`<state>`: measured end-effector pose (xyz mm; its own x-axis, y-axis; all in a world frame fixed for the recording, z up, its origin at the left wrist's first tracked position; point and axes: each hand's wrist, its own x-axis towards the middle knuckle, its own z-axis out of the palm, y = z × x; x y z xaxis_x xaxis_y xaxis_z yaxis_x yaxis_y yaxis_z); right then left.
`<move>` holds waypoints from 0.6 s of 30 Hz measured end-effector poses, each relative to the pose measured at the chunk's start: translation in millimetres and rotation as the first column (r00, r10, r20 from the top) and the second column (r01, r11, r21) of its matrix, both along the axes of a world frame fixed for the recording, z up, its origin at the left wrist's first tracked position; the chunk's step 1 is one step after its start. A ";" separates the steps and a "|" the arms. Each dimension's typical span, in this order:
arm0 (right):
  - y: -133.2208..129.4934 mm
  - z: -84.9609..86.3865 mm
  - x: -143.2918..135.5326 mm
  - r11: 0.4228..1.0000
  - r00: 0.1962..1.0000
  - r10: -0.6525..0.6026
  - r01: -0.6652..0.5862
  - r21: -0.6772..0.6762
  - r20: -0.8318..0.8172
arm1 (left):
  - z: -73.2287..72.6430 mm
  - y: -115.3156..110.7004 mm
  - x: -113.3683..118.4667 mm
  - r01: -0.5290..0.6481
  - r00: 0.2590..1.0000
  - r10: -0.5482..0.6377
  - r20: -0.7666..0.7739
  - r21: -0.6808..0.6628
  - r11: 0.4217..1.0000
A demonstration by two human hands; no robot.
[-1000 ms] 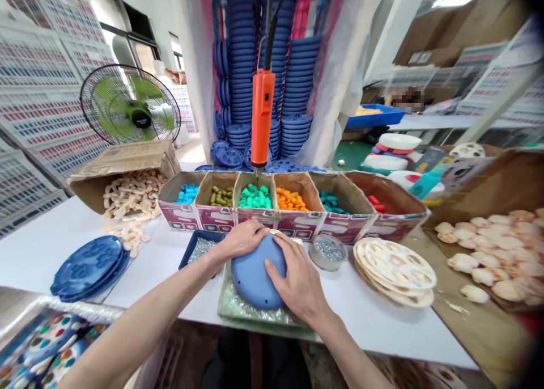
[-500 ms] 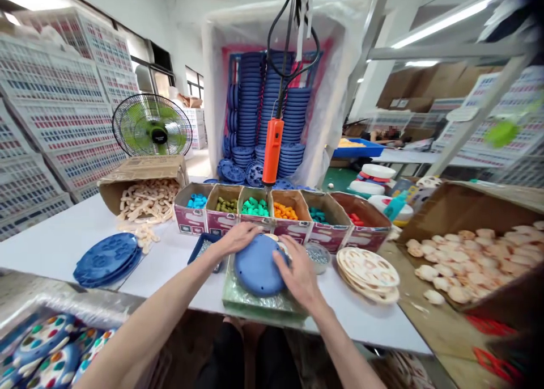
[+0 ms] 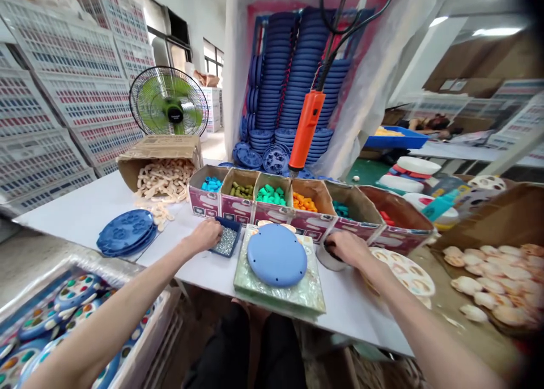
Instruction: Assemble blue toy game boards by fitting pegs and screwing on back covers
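A round blue disc (image 3: 277, 255) with small holes near its rim lies on a green, plastic-wrapped block (image 3: 312, 290). Pale pieces show at its far edge. My left hand (image 3: 205, 234) has its fingers curled at the left side of a dark blue tray (image 3: 229, 237) of small metal parts; what the fingertips hold, if anything, is too small to tell. On the other side, the fingers of my right hand (image 3: 346, 247) reach down into a round bowl (image 3: 329, 259), and their tips are hidden. An orange power screwdriver (image 3: 306, 129) hangs beyond the block.
Open boxes (image 3: 272, 212) of coloured pieces line the table's back. Blue discs (image 3: 127, 230) and a carton (image 3: 159, 148) of pale pieces are at left, cream discs (image 3: 403, 273) and a shell-shaped-piece carton (image 3: 476, 219) at right. A crate (image 3: 159, 315) of finished-looking coloured discs stands at lower left.
Both hands have left the blue disc. The left moved to the dark blue tray, the right to the round bowl. The camera view has shifted, and the disc stays on the block.
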<state>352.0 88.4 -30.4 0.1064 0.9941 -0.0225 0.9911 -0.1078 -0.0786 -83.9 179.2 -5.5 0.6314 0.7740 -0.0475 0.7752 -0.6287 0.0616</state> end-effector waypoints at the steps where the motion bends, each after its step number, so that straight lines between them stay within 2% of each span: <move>1: 0.4 -0.7 -0.3 1.000 1.000 0.002 -0.001 -0.027 0.025 | -1.3 0.5 1.0 -0.002 1.000 0.002 -0.001 0.001 1.000; 6: -4.6 3.0 -1.3 0.994 0.995 0.023 -0.013 -0.105 0.097 | -2.0 0.3 -3.5 -0.023 0.997 0.024 0.073 -0.007 1.000; 11: -7.9 5.0 -4.8 0.995 0.995 0.023 -0.014 -0.097 0.100 | 4.1 -0.7 -10.6 -0.074 0.960 0.096 0.263 -0.090 0.993; 14: -9.6 4.1 -4.3 0.998 0.997 0.005 0.000 -0.064 0.074 | 9.6 -3.7 -10.9 -0.078 0.891 0.151 0.427 -0.183 0.980; 18: -14.0 2.6 1.7 1.000 0.999 -0.019 0.019 0.014 -0.043 | 14.7 -13.1 -1.5 -0.009 0.740 0.232 0.632 -0.336 0.942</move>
